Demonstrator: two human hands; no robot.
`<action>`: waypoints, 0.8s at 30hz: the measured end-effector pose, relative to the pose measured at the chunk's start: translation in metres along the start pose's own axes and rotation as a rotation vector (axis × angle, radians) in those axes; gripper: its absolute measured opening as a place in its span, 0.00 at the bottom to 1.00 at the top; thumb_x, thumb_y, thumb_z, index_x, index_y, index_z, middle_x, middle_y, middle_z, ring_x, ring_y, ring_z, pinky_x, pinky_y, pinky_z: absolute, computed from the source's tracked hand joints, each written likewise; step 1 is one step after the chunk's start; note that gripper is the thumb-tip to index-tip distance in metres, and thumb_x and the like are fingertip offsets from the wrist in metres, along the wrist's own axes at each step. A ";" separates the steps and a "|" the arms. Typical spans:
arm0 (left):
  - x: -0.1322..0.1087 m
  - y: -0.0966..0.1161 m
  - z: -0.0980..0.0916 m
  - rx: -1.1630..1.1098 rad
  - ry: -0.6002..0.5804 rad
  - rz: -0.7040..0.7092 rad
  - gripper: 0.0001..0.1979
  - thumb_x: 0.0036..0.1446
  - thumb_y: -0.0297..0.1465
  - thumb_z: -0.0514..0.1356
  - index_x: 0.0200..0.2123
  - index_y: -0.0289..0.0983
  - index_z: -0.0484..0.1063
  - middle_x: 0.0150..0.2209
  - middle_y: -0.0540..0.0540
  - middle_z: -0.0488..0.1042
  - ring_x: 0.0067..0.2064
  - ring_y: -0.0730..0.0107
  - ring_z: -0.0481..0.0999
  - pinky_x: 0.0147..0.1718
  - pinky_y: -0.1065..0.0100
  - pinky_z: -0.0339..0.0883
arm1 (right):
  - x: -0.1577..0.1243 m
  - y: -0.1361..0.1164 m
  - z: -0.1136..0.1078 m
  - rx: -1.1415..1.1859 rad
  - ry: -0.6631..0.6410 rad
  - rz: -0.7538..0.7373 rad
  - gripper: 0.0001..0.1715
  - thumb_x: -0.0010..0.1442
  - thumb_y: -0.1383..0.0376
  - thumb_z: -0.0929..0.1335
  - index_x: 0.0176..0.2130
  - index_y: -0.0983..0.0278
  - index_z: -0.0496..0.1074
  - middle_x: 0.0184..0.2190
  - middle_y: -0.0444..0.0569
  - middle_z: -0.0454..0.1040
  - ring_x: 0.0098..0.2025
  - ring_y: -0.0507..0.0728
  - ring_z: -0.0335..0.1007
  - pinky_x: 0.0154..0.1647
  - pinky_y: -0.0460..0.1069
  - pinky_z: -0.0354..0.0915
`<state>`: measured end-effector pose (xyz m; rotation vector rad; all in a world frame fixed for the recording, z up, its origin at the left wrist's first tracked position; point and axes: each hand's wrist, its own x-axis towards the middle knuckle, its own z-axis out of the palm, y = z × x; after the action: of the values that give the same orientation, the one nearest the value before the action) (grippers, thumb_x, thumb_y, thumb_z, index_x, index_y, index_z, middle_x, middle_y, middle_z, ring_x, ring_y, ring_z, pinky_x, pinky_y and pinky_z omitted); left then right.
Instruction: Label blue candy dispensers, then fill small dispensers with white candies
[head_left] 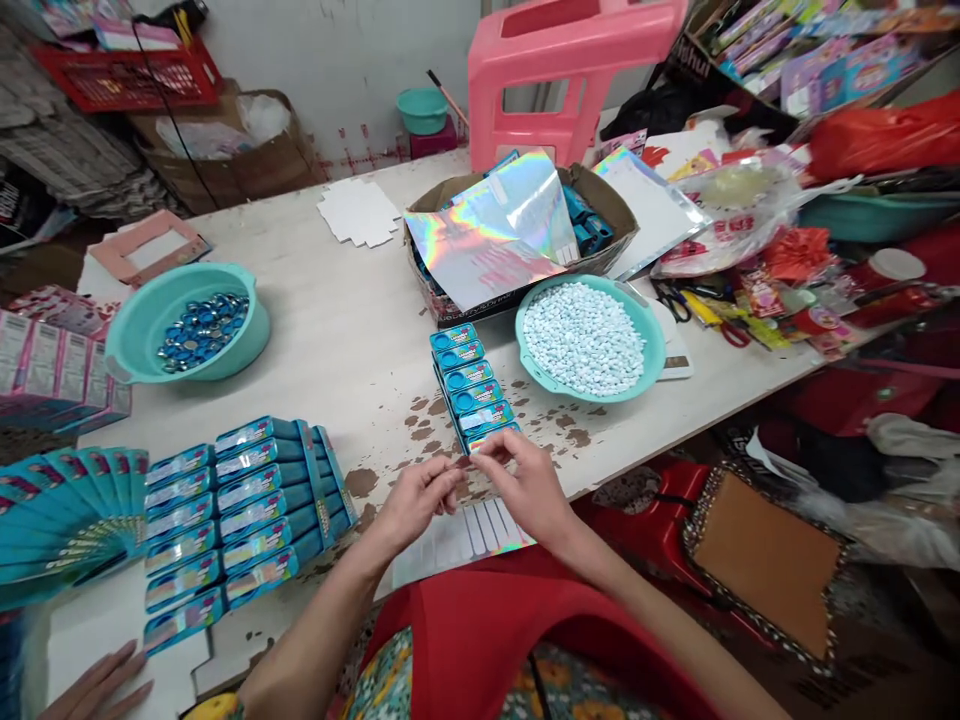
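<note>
My left hand (418,497) and my right hand (525,482) meet at the table's near edge, fingertips pinched together at the near end of a row of small teal boxes (469,385). What the fingertips hold is too small to make out. Under my hands lies a holographic sheet (465,535) with white strips on it. A teal basin of small white pellets (583,338) sits just beyond my right hand.
Stacked teal boxes (247,515) and fanned teal cards (64,520) lie at left. A teal basin of blue caps (187,322) stands farther left. A cardboard box with holographic sheets (517,235) sits behind. Another person's hand (97,685) rests at bottom left. Clutter fills the right.
</note>
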<state>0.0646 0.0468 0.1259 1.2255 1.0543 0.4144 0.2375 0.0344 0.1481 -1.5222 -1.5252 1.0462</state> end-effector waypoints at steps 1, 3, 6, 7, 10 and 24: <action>0.007 0.004 -0.001 0.001 0.015 -0.009 0.17 0.58 0.43 0.52 0.29 0.35 0.69 0.21 0.50 0.67 0.24 0.74 0.66 0.25 0.72 0.61 | 0.007 0.005 0.000 -0.050 0.058 -0.015 0.06 0.59 0.63 0.65 0.30 0.61 0.68 0.29 0.45 0.70 0.34 0.55 0.65 0.37 0.49 0.62; 0.022 0.010 -0.007 0.019 0.064 0.008 0.17 0.58 0.43 0.52 0.34 0.35 0.70 0.19 0.52 0.65 0.22 0.75 0.65 0.23 0.73 0.59 | 0.022 0.014 0.001 -0.133 0.160 -0.055 0.05 0.58 0.63 0.66 0.31 0.61 0.70 0.35 0.48 0.69 0.41 0.57 0.64 0.43 0.51 0.62; 0.041 0.017 -0.021 0.021 0.097 0.039 0.21 0.58 0.42 0.52 0.48 0.35 0.66 0.19 0.54 0.65 0.21 0.76 0.65 0.21 0.74 0.59 | 0.046 0.025 0.002 -0.179 0.266 -0.068 0.03 0.54 0.64 0.69 0.30 0.61 0.72 0.40 0.50 0.66 0.47 0.59 0.62 0.49 0.54 0.59; 0.045 0.020 -0.025 0.006 0.095 0.041 0.22 0.58 0.42 0.51 0.51 0.35 0.64 0.18 0.54 0.65 0.20 0.76 0.64 0.20 0.74 0.59 | 0.052 0.027 0.002 -0.187 0.280 -0.053 0.03 0.53 0.64 0.69 0.29 0.61 0.72 0.39 0.50 0.65 0.47 0.59 0.62 0.50 0.54 0.59; 0.056 0.024 -0.031 -0.047 0.080 0.025 0.19 0.58 0.40 0.52 0.48 0.36 0.61 0.16 0.57 0.63 0.17 0.78 0.61 0.17 0.76 0.55 | 0.067 0.035 0.003 -0.213 0.277 -0.008 0.04 0.51 0.63 0.70 0.27 0.61 0.72 0.40 0.49 0.66 0.46 0.60 0.61 0.50 0.56 0.58; 0.097 -0.015 -0.016 -0.399 0.191 -0.032 0.13 0.54 0.37 0.53 0.39 0.38 0.55 0.15 0.59 0.62 0.13 0.80 0.57 0.13 0.78 0.47 | 0.085 0.054 0.012 -0.125 0.344 0.070 0.06 0.48 0.68 0.67 0.31 0.64 0.67 0.41 0.51 0.63 0.42 0.57 0.63 0.47 0.54 0.61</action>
<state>0.0954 0.1237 0.0719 0.8240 1.0882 0.6914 0.2456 0.1173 0.0903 -1.7495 -1.3230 0.6907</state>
